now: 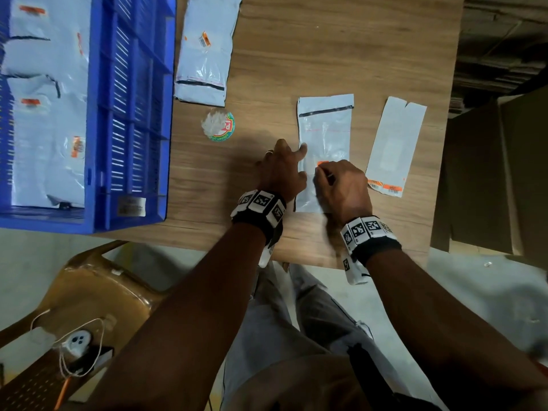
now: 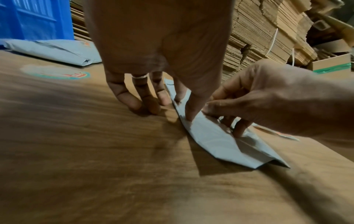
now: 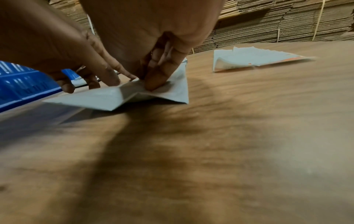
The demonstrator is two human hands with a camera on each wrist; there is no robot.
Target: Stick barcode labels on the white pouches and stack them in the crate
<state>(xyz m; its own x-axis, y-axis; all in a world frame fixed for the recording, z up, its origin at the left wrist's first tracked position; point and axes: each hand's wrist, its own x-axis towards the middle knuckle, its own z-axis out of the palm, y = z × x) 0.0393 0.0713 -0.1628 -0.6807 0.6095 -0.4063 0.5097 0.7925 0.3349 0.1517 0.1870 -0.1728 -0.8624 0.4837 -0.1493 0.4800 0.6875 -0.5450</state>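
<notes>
A white pouch (image 1: 324,134) lies flat on the wooden table (image 1: 326,48) in front of me. My left hand (image 1: 284,167) holds down its left edge with thumb and forefinger, the other fingers (image 2: 132,101) standing straight on the wood. My right hand (image 1: 338,179) is curled over the pouch's lower half and pinches an orange barcode label (image 1: 322,163) against it; the thumb (image 3: 155,81) presses the pouch (image 3: 107,98), which buckles a little. The blue crate (image 1: 130,114) at the left holds several labelled pouches (image 1: 44,129).
A label backing sheet (image 1: 394,143) with orange labels at its near end lies right of the pouch. A pile of pouches (image 1: 207,54) and a round sticker (image 1: 218,126) lie beside the crate. Cardboard (image 1: 489,173) stands at the right, a brown chair (image 1: 98,292) below left.
</notes>
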